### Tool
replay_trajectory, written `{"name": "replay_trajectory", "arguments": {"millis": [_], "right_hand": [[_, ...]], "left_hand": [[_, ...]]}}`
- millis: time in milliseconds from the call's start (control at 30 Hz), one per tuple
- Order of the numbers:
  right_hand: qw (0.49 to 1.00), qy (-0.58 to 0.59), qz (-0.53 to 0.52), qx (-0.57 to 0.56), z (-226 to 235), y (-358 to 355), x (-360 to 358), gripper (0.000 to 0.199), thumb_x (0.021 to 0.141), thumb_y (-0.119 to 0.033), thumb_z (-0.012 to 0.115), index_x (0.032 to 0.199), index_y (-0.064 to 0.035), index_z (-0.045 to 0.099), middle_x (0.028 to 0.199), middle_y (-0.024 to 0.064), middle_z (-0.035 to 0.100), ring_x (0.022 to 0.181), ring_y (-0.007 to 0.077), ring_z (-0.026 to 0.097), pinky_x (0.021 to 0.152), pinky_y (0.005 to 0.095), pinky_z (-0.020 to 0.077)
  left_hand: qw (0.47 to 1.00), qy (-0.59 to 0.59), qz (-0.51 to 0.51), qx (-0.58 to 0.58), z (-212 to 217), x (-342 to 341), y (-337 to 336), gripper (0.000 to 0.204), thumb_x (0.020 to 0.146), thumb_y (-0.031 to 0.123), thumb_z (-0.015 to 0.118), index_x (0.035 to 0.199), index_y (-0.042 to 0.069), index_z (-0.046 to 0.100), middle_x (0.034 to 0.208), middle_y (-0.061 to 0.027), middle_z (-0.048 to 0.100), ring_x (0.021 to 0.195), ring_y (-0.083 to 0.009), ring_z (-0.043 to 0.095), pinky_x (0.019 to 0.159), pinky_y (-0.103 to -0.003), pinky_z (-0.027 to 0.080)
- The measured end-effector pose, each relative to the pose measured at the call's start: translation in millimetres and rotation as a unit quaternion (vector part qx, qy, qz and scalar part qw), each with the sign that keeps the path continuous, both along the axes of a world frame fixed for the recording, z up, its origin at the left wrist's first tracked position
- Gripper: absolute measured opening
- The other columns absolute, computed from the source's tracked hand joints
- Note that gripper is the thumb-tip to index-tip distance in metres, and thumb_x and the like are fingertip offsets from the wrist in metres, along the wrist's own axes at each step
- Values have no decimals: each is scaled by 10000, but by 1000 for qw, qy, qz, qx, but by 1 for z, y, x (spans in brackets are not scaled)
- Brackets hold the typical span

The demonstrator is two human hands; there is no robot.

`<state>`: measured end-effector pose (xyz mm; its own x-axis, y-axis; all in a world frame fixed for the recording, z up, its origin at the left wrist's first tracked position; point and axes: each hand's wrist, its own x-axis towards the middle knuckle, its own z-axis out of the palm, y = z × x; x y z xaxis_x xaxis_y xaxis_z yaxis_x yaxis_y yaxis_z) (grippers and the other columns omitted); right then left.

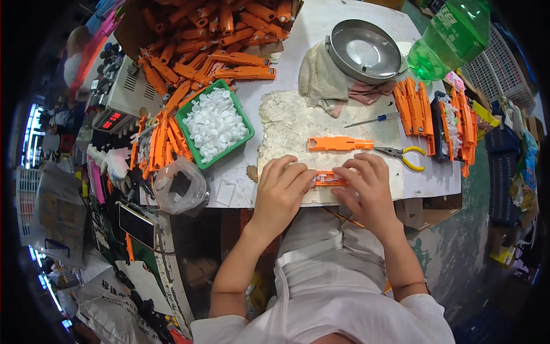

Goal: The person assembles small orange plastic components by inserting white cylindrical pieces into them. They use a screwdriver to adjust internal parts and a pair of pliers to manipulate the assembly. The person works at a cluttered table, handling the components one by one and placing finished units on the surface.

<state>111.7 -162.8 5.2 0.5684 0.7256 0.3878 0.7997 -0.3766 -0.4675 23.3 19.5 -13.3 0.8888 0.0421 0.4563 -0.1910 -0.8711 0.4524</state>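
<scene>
An orange plastic shell half (328, 179) with small white pieces inside lies low on the worn white work board (286, 126), between my hands. My left hand (281, 186) holds its left end with bent fingers. At the right end the fingers of my right hand (366, 183) curl over it, hiding that end. Just beyond lies another orange shell (340, 144), crosswise and untouched. To its right are pliers with yellow handles (413, 159), and a thin screwdriver with a blue handle (381, 118) rests farther off.
A green tray of white plastic pieces (247, 129) stands left of the board. Orange parts (229, 28) heap at the far left. A round metal dish (366, 49) sits on a cloth (318, 77). Beside it stands a green bottle (450, 40). More orange shells (413, 109) stack at right.
</scene>
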Motion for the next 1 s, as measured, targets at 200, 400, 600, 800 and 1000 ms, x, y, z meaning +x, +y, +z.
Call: {"name": "replay_trajectory", "arguments": {"millis": [200,400,600,800,1000], "right_hand": [[999,1,27,-33,-5,11,3,375,718,-190,715,1054,-91,580,1050,50,528,1101,267,450,1002,490,298],[998,30,34,-47,-7,11,8,328,736,-183,698,1027,-88,580,1027,57,535,1091,265,460,1011,489,292],[998,29,43,-34,-9,10,12,317,724,-173,699,1006,-87,583,1013,56,537,1080,265,465,1010,487,293],[998,30,47,-19,-9,12,15,298,709,-189,709,969,-92,599,995,41,545,1077,253,464,1006,476,288],[998,43,41,-5,-6,14,12,329,683,-210,732,965,-98,605,976,27,550,1064,247,469,986,474,308]], "left_hand": [[998,9,-32,61,20,9,-2,210,707,111,685,910,73,650,945,-31,590,1028,-259,523,898,-436,391],[974,45,-85,203,36,24,-4,157,700,117,620,833,35,624,873,-49,565,1037,-236,529,934,-439,388],[953,79,-152,251,42,37,0,167,684,121,624,811,19,588,841,-75,545,988,-233,536,940,-430,397],[966,40,-167,191,28,37,11,159,696,108,660,815,29,590,835,-66,554,936,-231,546,917,-434,420],[985,-22,-117,122,29,31,12,189,670,74,696,835,34,613,870,-64,590,919,-241,563,891,-452,443]]}}
